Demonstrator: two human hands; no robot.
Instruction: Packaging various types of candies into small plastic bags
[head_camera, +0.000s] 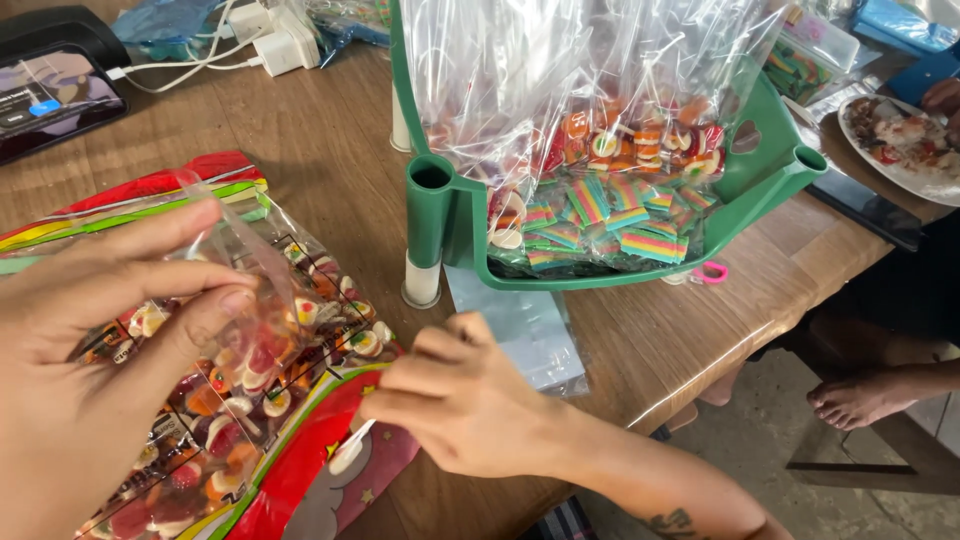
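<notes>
My left hand (95, 340) pinches a small clear plastic bag (255, 300) with a few gummy candies in it, held above a big opened candy pack (250, 440). My right hand (470, 400) is closed on a white-and-red gummy candy (350, 452) just over the red edge of that pack. The pack lies on the wooden table (320, 140) and is full of mixed round gummies.
An upturned green plastic stool (440, 215) holds clear bags of rainbow strips and round gummies (600, 190). A stack of empty clear bags (525, 335) lies beside my right hand. Chargers (275, 40), a dark device (55, 85), a plate of food (900, 140) and another person's foot (860, 395) surround.
</notes>
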